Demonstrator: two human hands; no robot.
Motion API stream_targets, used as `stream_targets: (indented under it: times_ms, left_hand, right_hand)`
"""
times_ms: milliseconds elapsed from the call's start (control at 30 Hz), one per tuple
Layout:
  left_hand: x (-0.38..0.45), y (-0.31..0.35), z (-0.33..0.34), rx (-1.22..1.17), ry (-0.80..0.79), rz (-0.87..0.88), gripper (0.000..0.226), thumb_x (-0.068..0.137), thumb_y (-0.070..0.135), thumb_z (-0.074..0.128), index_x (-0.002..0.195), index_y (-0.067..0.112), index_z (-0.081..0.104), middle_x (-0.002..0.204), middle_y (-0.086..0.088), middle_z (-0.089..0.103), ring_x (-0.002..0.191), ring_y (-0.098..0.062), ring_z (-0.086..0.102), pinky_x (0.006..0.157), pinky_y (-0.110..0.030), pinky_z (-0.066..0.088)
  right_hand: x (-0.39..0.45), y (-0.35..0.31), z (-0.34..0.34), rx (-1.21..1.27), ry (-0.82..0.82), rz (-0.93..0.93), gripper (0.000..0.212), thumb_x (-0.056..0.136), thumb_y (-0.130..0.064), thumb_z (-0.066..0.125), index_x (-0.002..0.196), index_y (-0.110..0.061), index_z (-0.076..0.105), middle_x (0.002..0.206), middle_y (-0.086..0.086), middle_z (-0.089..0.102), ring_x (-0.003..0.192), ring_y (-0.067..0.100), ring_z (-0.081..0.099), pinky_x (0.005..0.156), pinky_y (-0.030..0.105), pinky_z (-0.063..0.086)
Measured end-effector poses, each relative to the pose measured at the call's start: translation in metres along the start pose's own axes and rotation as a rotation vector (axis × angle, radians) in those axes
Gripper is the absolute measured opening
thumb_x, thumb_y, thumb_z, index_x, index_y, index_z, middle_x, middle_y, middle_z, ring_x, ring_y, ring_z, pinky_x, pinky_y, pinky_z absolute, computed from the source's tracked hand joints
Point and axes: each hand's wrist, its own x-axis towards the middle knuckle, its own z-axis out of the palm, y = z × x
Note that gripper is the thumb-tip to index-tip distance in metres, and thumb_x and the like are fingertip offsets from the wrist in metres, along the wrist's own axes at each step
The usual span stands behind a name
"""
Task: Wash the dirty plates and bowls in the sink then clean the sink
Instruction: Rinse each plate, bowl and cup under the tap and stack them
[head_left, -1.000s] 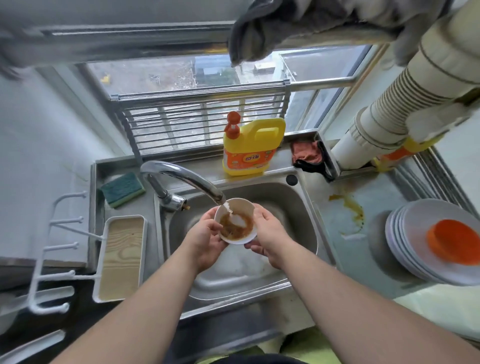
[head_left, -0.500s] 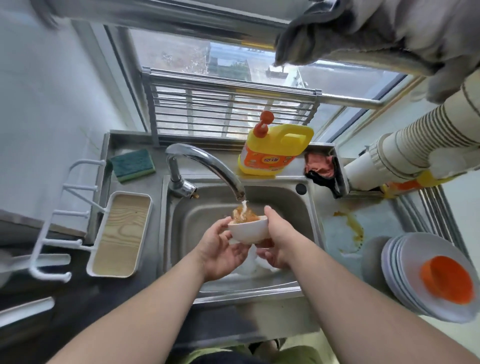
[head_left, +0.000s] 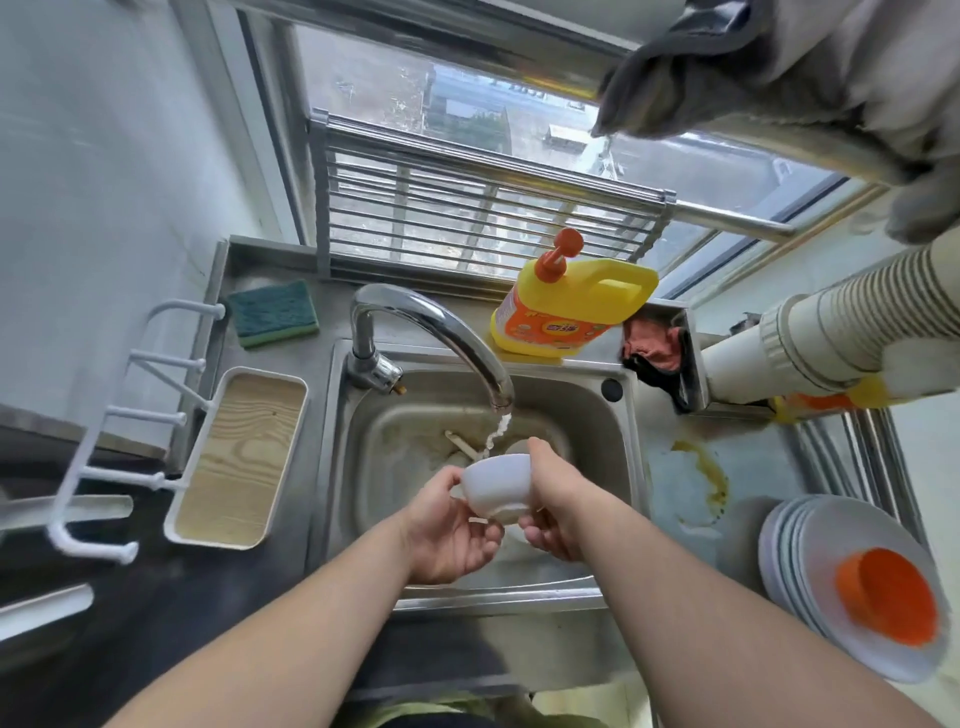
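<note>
A small white bowl (head_left: 496, 484) is held over the steel sink (head_left: 587, 415), tipped away from me so only its outside shows. My left hand (head_left: 451, 525) grips it from below on the left. My right hand (head_left: 553, 499) grips its right side, thumb over the rim. Water runs from the curved tap (head_left: 441, 332) onto the bowl's far rim. Chopsticks (head_left: 460, 444) and brownish residue lie on the sink floor behind the bowl. A stack of white plates (head_left: 810, 551) with an orange bowl (head_left: 885, 595) on top stands on the counter at the right.
A yellow detergent bottle (head_left: 571, 306) stands behind the sink, with a green sponge (head_left: 272, 313) at the back left. A white rack with a wooden tray (head_left: 239, 457) lies left of the sink. A brown spill (head_left: 706, 473) marks the right counter. A red cloth (head_left: 652, 345) sits in a corner holder.
The bowl has been tipped away from me, so its brown contents no longer show. The camera view has shifted closer and lower toward the sink.
</note>
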Motion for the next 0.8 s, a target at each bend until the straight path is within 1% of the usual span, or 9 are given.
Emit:
stream_targets:
  times_ms: [100,167,233,333,400,467,600,700,800]
  left_hand:
    - [-0.004,0.011,0.001,0.041,0.097,0.087,0.045,0.091,0.045,0.047,0.109,0.005,0.059,0.073,-0.012,0.056,0.061,-0.022,0.058,0.058,-0.031,0.057]
    - [-0.005,0.019,0.000,0.097,0.201,0.196,0.039,0.094,0.042,0.046,0.108,0.008,0.059,0.075,-0.012,0.058,0.068,-0.024,0.057,0.067,-0.035,0.056]
    - [-0.006,0.026,0.000,0.218,0.319,0.306,0.041,0.095,0.041,0.047,0.116,0.010,0.065,0.091,-0.014,0.065,0.082,-0.028,0.059,0.078,-0.037,0.055]
    - [-0.015,0.037,0.005,0.361,0.405,0.454,0.047,0.080,0.040,0.053,0.122,0.023,0.067,0.106,-0.010,0.069,0.089,-0.026,0.063,0.078,-0.036,0.052]
    - [-0.021,0.044,0.006,0.427,0.426,0.539,0.053,0.073,0.037,0.052,0.123,0.031,0.068,0.115,-0.009,0.070,0.094,-0.025,0.064,0.076,-0.034,0.051]
    - [-0.026,0.050,0.003,0.474,0.441,0.604,0.050,0.074,0.037,0.055,0.122,0.034,0.070,0.120,-0.009,0.071,0.100,-0.026,0.064,0.077,-0.034,0.050]
    - [-0.037,0.053,0.000,0.570,0.469,0.693,0.044,0.075,0.039,0.062,0.118,0.034,0.071,0.101,0.000,0.072,0.084,-0.016,0.062,0.069,-0.028,0.046]
    - [-0.041,0.054,-0.006,0.622,0.510,0.758,0.041,0.078,0.042,0.064,0.118,0.036,0.069,0.101,-0.007,0.070,0.083,-0.016,0.063,0.067,-0.025,0.047]
    - [-0.040,0.053,-0.013,0.638,0.516,0.813,0.035,0.078,0.046,0.063,0.113,0.040,0.068,0.094,-0.007,0.066,0.077,-0.015,0.060,0.063,-0.025,0.046]
  right_hand:
    - [0.006,-0.002,0.004,0.050,0.012,-0.073,0.068,0.094,-0.071,0.038,0.114,-0.011,0.064,0.071,0.007,0.058,0.041,0.015,0.052,0.038,0.016,0.035]
    - [0.012,-0.001,0.008,0.120,0.022,-0.157,0.053,0.102,-0.057,0.039,0.120,-0.013,0.061,0.088,0.013,0.060,0.053,0.020,0.055,0.037,0.017,0.038]
    - [0.017,0.000,0.013,0.146,0.018,-0.223,0.040,0.104,-0.041,0.038,0.121,-0.013,0.061,0.093,0.014,0.058,0.060,0.023,0.050,0.039,0.018,0.036]
    - [0.021,0.001,0.019,0.132,0.006,-0.245,0.030,0.106,-0.028,0.032,0.114,-0.014,0.057,0.094,0.016,0.048,0.059,0.022,0.040,0.041,0.017,0.029]
    - [0.023,0.000,0.022,0.090,-0.003,-0.237,0.027,0.107,-0.028,0.031,0.116,-0.017,0.054,0.094,0.016,0.048,0.059,0.023,0.040,0.040,0.016,0.028]
    - [0.025,-0.002,0.026,0.029,-0.011,-0.234,0.025,0.109,-0.031,0.031,0.123,-0.022,0.050,0.097,0.016,0.054,0.063,0.024,0.046,0.036,0.017,0.033]
    - [0.031,-0.008,0.036,0.027,-0.029,-0.263,0.024,0.111,-0.029,0.031,0.128,-0.026,0.048,0.097,0.016,0.060,0.064,0.024,0.051,0.038,0.018,0.037]
    - [0.037,-0.010,0.047,0.051,-0.024,-0.410,0.029,0.110,-0.028,0.032,0.122,-0.024,0.058,0.093,0.017,0.065,0.070,0.028,0.049,0.043,0.024,0.039]
    - [0.036,-0.014,0.051,0.012,0.045,-0.543,0.027,0.106,-0.036,0.035,0.108,-0.032,0.062,0.094,0.011,0.071,0.067,0.023,0.058,0.053,0.031,0.047]
